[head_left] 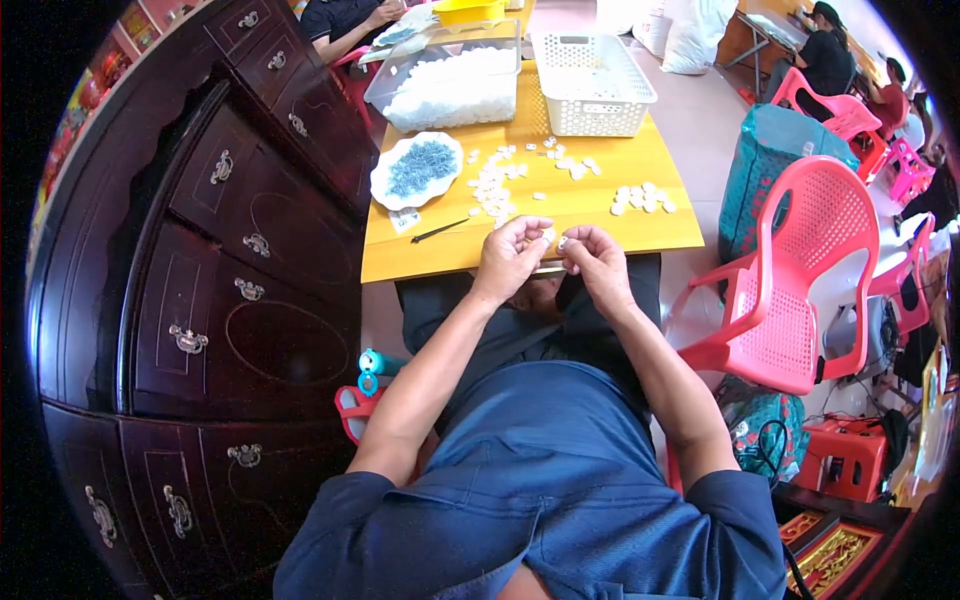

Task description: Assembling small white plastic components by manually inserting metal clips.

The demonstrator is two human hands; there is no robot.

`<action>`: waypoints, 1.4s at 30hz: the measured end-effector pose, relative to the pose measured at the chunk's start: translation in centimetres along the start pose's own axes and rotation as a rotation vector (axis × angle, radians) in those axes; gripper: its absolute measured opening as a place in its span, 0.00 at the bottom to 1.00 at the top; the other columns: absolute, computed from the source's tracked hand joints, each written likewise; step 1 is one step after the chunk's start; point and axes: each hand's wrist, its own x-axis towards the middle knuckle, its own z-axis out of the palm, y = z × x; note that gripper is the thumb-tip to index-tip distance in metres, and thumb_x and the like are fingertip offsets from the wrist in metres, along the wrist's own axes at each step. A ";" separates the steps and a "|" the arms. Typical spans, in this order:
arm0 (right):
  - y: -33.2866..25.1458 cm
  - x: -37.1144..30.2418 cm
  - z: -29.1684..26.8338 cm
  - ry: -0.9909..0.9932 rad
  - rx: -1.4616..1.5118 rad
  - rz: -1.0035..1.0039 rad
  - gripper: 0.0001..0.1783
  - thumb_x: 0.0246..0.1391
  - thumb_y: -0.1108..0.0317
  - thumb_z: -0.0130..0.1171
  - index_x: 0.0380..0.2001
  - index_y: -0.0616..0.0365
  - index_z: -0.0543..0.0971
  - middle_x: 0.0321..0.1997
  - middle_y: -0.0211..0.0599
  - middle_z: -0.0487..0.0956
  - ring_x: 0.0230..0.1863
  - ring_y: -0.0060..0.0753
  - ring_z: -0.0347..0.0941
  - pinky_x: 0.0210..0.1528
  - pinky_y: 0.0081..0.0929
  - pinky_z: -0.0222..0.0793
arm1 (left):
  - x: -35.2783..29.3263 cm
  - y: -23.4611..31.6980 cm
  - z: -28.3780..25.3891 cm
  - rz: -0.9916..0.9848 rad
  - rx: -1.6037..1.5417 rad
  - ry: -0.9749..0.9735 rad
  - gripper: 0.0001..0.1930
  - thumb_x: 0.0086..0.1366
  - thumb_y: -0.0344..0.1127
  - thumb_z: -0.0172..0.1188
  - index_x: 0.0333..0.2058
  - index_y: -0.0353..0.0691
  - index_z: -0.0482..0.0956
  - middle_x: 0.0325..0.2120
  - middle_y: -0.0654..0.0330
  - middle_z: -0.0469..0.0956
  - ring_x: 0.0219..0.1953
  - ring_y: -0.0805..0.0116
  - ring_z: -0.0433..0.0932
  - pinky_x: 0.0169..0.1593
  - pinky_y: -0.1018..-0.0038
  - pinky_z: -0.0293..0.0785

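Observation:
Just over the near edge of the yellow table (590, 225), my two hands are held close together. My left hand (512, 258) pinches a small white plastic piece (548, 236) between thumb and fingertips. Another tiny whitish piece (563, 242) is in the fingertips of my right hand (600, 265). Loose white pieces (492, 190) are scattered beyond my left hand, and a separate group of them (643, 198) lies to the right. A thin black stick-like tool (440, 230) rests left of my hands. Small blue-grey parts (420, 168) fill a white scalloped dish (385, 187).
At the table's far side stand a clear bin (378, 95) heaped with white pieces and a white perforated basket (600, 122). Dark wooden drawers (270, 300) line the left. Pink chairs (815, 230) and a teal bag (755, 190) are on the right. Other people sit farther off.

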 end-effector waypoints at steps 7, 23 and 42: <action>0.2 0.1 0.0 0.006 -0.059 -0.014 0.06 0.62 0.73 0.58 0.42 0.61 0.77 0.32 0.28 0.80 0.28 0.15 0.71 0.31 0.13 0.66 | 0.1 -0.2 0.0 0.043 0.030 -0.002 0.10 0.65 0.23 0.60 0.45 0.31 0.80 0.33 0.61 0.82 0.31 0.77 0.81 0.36 0.80 0.79; 0.1 0.0 0.1 -0.001 -0.236 -0.005 0.06 0.63 0.71 0.58 0.41 0.61 0.78 0.33 0.27 0.82 0.29 0.14 0.73 0.32 0.12 0.67 | 0.0 -1.1 0.0 0.162 0.292 0.036 0.11 0.62 0.25 0.62 0.44 0.32 0.82 0.32 0.56 0.85 0.30 0.71 0.84 0.37 0.75 0.80; 0.6 0.2 -0.3 -0.103 0.030 0.158 0.09 0.65 0.66 0.57 0.39 0.61 0.80 0.30 0.26 0.80 0.28 0.15 0.72 0.30 0.15 0.67 | -1.2 1.6 0.9 0.283 0.628 -0.010 0.17 0.57 0.32 0.67 0.46 0.37 0.82 0.36 0.57 0.80 0.31 0.67 0.80 0.38 0.71 0.78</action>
